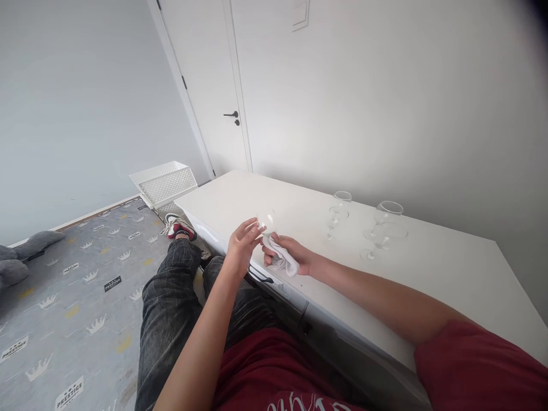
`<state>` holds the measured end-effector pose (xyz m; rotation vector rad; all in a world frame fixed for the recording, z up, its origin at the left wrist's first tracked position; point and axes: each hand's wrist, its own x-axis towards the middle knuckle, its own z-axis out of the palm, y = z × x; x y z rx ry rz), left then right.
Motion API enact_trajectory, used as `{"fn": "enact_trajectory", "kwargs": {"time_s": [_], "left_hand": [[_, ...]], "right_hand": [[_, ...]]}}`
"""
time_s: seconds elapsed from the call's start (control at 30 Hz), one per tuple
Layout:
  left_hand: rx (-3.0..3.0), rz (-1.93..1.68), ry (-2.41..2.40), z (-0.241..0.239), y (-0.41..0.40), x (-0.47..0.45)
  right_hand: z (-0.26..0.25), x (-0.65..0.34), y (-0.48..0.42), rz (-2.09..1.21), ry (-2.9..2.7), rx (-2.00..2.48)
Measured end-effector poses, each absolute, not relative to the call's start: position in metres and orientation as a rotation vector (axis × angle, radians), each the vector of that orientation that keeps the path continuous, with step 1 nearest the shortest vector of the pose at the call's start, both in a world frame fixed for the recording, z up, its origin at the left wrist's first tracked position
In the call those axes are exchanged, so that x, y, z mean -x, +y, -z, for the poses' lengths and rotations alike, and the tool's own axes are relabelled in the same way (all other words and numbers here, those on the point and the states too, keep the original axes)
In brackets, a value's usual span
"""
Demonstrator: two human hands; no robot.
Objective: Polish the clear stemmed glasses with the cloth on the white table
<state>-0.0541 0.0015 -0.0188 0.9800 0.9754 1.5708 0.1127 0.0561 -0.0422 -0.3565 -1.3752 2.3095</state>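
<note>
Over the near edge of the white tabletop, both hands are at a clear stemmed glass, its rounded bowl [268,220] pointing up and away from me. My left hand [242,244] has its fingertips closed on the side of the bowl. My right hand [296,251] is wrapped round a crumpled white cloth [282,258] just below the bowl. Cloth and fingers hide the glass's lower part, so I cannot tell how far the cloth goes round it. Farther right stand more clear stemmed glasses, one [339,213] near the wall and others [386,220] beside it.
The white table [449,268] runs along the wall, with a dark drawer handle [261,276] on its front. A white perforated basket [169,185] stands past its far left end. Grey stuffed shapes [34,245] lie on the patterned floor mat [92,297]. Behind is a door [205,68].
</note>
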Motion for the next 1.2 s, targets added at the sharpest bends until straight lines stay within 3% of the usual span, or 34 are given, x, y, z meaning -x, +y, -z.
{"fn": "enact_trajectory", "kwargs": {"time_s": [0.23, 0.3, 0.4, 0.47, 0.6, 0.67, 0.73, 0.83, 0.9, 1.03, 1.2], "left_hand": [[-1.105, -1.411, 0.86, 0.017, -0.006, 0.047], [-1.233, -1.572, 1.034, 0.009, -0.01, 0.039], [-1.408, -1.745, 1.336, -0.004, -0.016, 0.028], [-1.442, -1.759, 1.309, -0.007, -0.017, 0.026], [-1.208, -1.566, 0.91, 0.002, -0.012, 0.032], [-1.136, -1.544, 0.855, 0.006, -0.01, 0.034], [-1.154, -1.655, 0.988, 0.006, -0.011, 0.033], [-1.32, -1.834, 1.256, -0.001, -0.017, 0.028], [-1.392, -1.88, 1.262, -0.005, -0.02, 0.025], [-1.286, -1.96, 1.058, -0.004, -0.017, 0.03], [-1.16, -2.309, 1.047, 0.005, -0.012, 0.037]], "right_hand": [[0.041, -0.106, 0.039, -2.375, -1.637, 0.051], [0.042, -0.105, 0.041, -2.141, -1.761, 0.15], [0.043, -0.108, 0.047, -1.463, -1.91, 0.466], [0.043, -0.112, 0.048, -1.287, -1.941, 0.531], [0.04, -0.116, 0.043, -2.093, -1.889, 0.109], [0.038, -0.115, 0.042, -2.308, -1.824, -0.035], [0.036, -0.114, 0.043, -2.101, -1.874, 0.123], [0.033, -0.115, 0.046, -1.42, -1.997, 0.482], [0.033, -0.116, 0.046, -1.219, -2.006, 0.518], [0.035, -0.112, 0.044, -1.539, -1.522, 0.481], [0.036, -0.101, 0.04, -2.052, -0.876, 0.468]]}}
